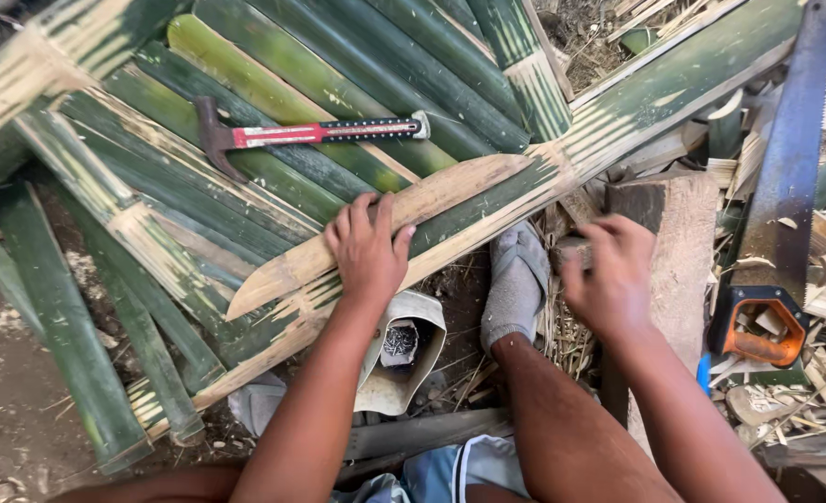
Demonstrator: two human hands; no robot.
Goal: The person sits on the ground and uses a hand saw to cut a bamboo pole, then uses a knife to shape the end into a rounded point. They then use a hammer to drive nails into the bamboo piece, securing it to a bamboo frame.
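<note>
Several split bamboo slats [273, 102] fan across the ground from nine o'clock to twelve o'clock, their far ends cut off by the frame edge. On them, toward eleven o'clock, lies a hammer [292, 135] with a red handle and black grip, its dark head pointing to nine o'clock. One long bamboo slat [655, 93] runs from seven o'clock up to one o'clock; its lower end is frayed and partly lost among the other slats. On top of it rests a pale, shaved strip of bamboo [413, 214]. The left hand [368, 253] lies flat on that strip, fingers spread and pressing down, not wrapped around anything. Below it, at six o'clock, sits a light-coloured cap [403, 349], half hidden by the left forearm. Just beside it a foot in a grey sock [515, 279] is tucked under the long slat, toes out of sight. The right hand [613, 279] is blurred, fingers curled near a wooden block [678, 224]; whether it holds something cannot be told. At three o'clock a handsaw [785, 186] with an orange handle lies on wood scraps [804, 391], its tip cut off at the top edge.
</note>
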